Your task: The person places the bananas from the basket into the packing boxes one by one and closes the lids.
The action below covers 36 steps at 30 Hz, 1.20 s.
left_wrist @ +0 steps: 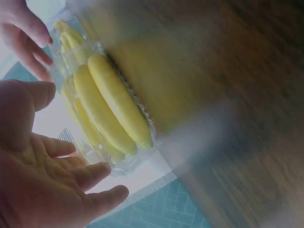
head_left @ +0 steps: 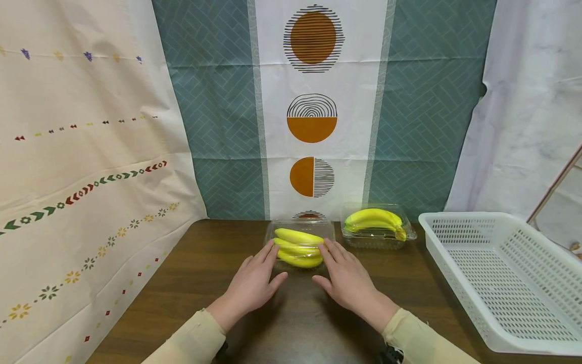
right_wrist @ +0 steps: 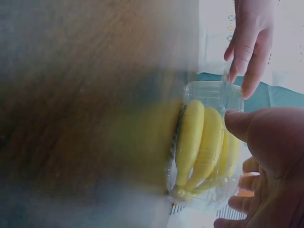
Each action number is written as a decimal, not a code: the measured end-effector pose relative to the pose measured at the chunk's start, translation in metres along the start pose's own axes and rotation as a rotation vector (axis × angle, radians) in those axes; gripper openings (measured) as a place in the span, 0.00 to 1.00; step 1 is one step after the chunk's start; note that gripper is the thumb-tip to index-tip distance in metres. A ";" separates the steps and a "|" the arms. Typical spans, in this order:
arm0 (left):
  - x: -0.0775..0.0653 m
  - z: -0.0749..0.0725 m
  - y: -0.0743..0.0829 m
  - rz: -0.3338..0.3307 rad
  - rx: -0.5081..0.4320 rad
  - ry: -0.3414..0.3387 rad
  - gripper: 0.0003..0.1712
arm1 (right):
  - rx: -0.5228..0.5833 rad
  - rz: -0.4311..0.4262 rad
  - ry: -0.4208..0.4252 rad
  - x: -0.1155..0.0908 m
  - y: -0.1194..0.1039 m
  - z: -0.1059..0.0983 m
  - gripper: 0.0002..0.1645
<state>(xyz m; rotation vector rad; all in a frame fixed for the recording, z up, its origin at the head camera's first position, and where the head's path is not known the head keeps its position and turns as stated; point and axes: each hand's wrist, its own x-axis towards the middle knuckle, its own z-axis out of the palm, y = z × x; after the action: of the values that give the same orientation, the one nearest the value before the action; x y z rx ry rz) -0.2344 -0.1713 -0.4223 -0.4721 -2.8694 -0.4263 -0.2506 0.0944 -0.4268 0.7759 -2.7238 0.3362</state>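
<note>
A clear plastic clamshell box (head_left: 328, 228) with a bunch of yellow bananas (head_left: 297, 247) inside sits near the back of the table, in the middle of the head view. My left hand (head_left: 251, 284) lies along its left side with fingers extended. On the other side my right hand (head_left: 352, 283) mirrors it, fingertips at the box's right edge. Both thumbs stand apart from the fingers. In the left wrist view the bananas (left_wrist: 107, 102) show through the lid, beside the relaxed left fingers (left_wrist: 90, 175). From the right wrist the box (right_wrist: 204, 88) appears closed; whether the fingertips press it I cannot tell.
A second clear box (head_left: 375, 243) holding bananas (head_left: 374, 219) stands to the right at the back. Farther right is a white perforated plastic basket (head_left: 459, 298). Patterned cloths hang behind the brown wooden table (head_left: 168, 298) and along its left side.
</note>
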 end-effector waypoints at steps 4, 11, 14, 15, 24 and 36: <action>0.004 0.001 -0.001 -0.003 -0.001 -0.004 0.47 | 0.007 0.012 -0.009 0.003 0.001 0.000 0.49; 0.011 0.001 -0.003 -0.002 0.000 -0.007 0.46 | 0.004 0.018 -0.005 0.009 0.005 0.002 0.49; 0.013 0.002 -0.003 -0.002 0.001 -0.007 0.46 | -0.003 0.020 -0.011 0.011 0.007 0.002 0.49; 0.014 0.002 -0.003 -0.002 0.000 -0.007 0.46 | -0.002 0.020 -0.013 0.011 0.007 0.002 0.49; 0.023 0.007 -0.009 0.000 -0.001 -0.011 0.47 | -0.012 0.007 -0.013 0.018 0.012 0.004 0.48; 0.037 0.012 -0.015 0.016 -0.002 -0.005 0.47 | -0.020 0.012 -0.005 0.028 0.018 0.008 0.48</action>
<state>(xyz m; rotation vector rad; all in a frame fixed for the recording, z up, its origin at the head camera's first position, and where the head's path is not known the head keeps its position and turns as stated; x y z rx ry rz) -0.2757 -0.1709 -0.4287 -0.4960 -2.8683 -0.4254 -0.2852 0.0937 -0.4272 0.7568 -2.7337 0.3099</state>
